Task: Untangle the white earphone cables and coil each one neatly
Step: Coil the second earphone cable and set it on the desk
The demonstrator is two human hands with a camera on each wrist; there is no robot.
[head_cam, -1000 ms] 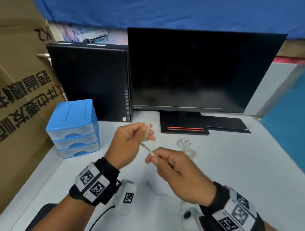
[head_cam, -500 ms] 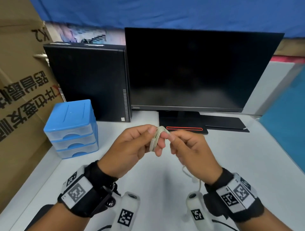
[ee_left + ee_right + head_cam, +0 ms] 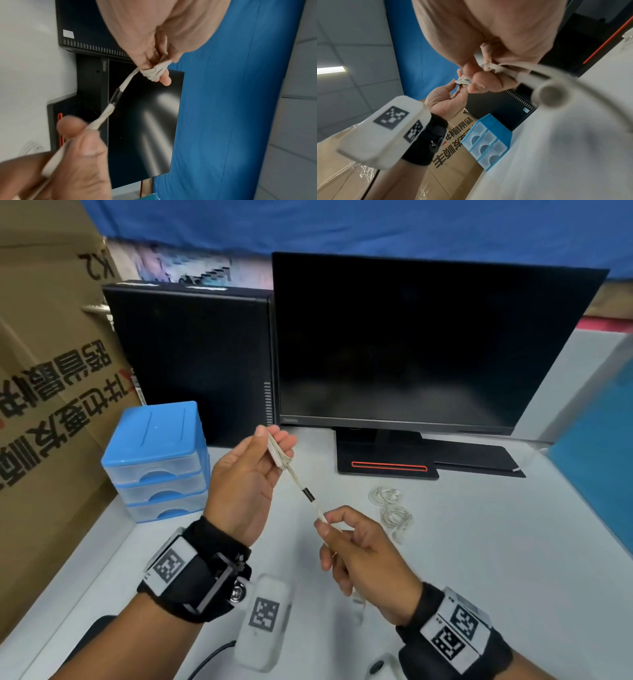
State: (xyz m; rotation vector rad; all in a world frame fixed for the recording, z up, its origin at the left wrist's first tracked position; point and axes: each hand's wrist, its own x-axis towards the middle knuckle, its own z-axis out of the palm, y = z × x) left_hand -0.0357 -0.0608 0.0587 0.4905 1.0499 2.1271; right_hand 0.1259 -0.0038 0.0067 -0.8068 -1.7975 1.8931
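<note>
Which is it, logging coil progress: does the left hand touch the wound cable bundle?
Touching: the left wrist view shows the left hand pinching the cable bundle between its fingers.

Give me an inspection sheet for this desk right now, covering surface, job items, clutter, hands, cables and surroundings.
Surface: white desk, bare in front of the hands.
Job's things: white earphone cable stretched between both hands, partly wound into a bundle; two coiled earphones lying on the desk near the monitor stand.
Clutter: blue drawer unit at left.
Hands: left hand pinches the bundle; right hand pinches the cable's free length.
Cables: a dark cable at the near edge.
Surroundings: dark monitor, black computer case, cardboard boxes, blue cloth behind.
</note>
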